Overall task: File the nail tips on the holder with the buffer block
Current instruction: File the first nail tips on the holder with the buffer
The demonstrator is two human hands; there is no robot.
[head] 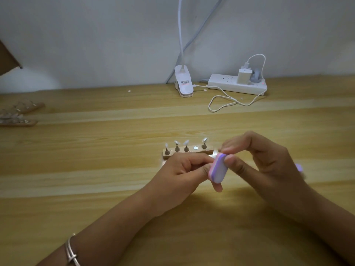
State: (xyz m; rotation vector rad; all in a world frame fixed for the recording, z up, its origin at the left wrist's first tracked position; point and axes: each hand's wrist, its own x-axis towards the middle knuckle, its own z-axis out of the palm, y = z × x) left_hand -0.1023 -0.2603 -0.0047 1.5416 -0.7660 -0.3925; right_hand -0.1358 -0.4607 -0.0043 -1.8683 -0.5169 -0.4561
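A small wooden holder [209, 151] lies mid-table with several pegs carrying white nail tips [186, 142]; one spot shows only a bare round magnet [195, 148]. Just in front of it, my right hand [269, 166] pinches the top of the lavender and pink buffer block [219, 169] between thumb and fingertips. My left hand [182, 173] has its fingers curled tight against the block's pink side, thumb running under it. It seems to pinch a nail tip peg, which the block and fingers hide.
At the back stand a white clip lamp [183, 83] and a power strip [236, 84] with a charger and a looping white cable [222, 103]. More holders with nail tips [17, 114] lie far left. A blurred purple object [299, 167] sits behind my right hand.
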